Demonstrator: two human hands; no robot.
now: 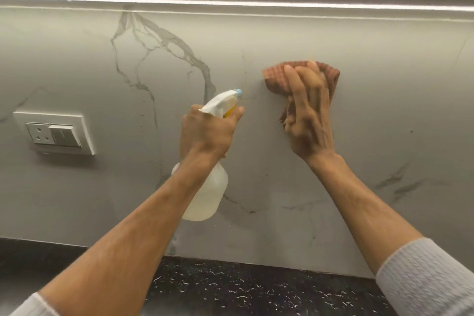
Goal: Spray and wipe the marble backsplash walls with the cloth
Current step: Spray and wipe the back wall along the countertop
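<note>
Both of your hands are busy: your left hand (205, 133) has a closed grip round the spray bottle (205, 195), nozzle toward the marble backsplash (384, 110); your right hand (307, 113) presses the bunched brown cloth (275, 74) flat against it, above the dark desk (243, 287). You look mid-task; I can't tell which areas are done. No readable labels or writing.

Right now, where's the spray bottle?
In the head view, centre frame: the left hand holds the spray bottle up near the marble wall, between the wall socket and the cloth.
</note>
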